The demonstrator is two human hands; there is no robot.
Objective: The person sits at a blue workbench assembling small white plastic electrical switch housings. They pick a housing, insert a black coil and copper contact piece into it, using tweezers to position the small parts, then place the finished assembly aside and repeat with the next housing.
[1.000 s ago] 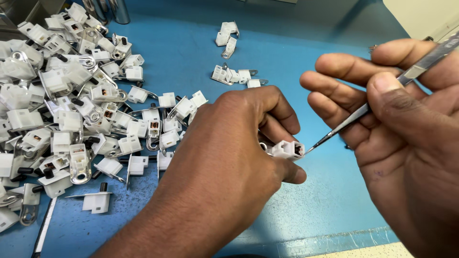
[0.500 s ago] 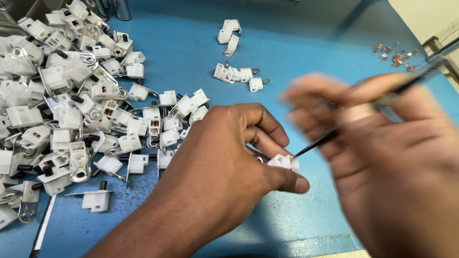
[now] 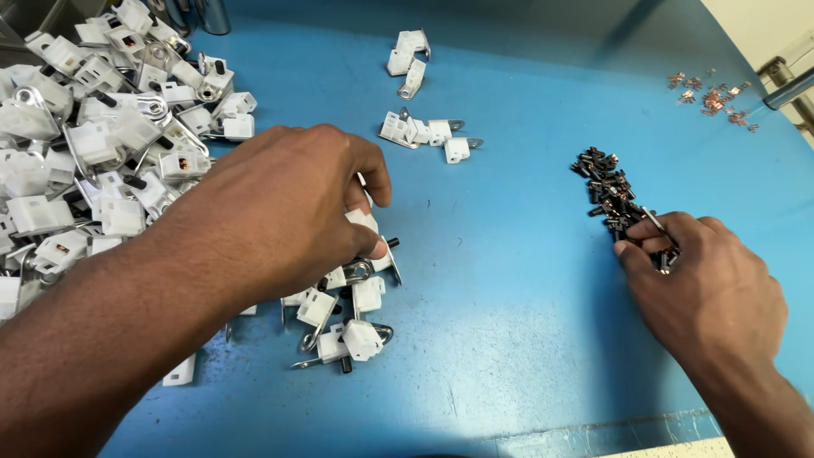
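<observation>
No packages, labels, signs or screens show anywhere on the blue work surface (image 3: 526, 254).

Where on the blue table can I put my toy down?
Bare blue tabletop lies between the left hand and right hand, below the small white plastic clips. The big pile of white plastic parts crowds the left; small black pins sit right.

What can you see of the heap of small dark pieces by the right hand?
The heap of small dark pieces is a narrow, loose strip of tiny black, short cylinder-like bits, metallic-looking with some glints, lying on the blue table. It runs from its upper end down toward the right hand, whose fingertips rest on its lower end, along with a thin tool held in that hand. The hand hides the strip's lowest part. Nothing else touches it.
</observation>
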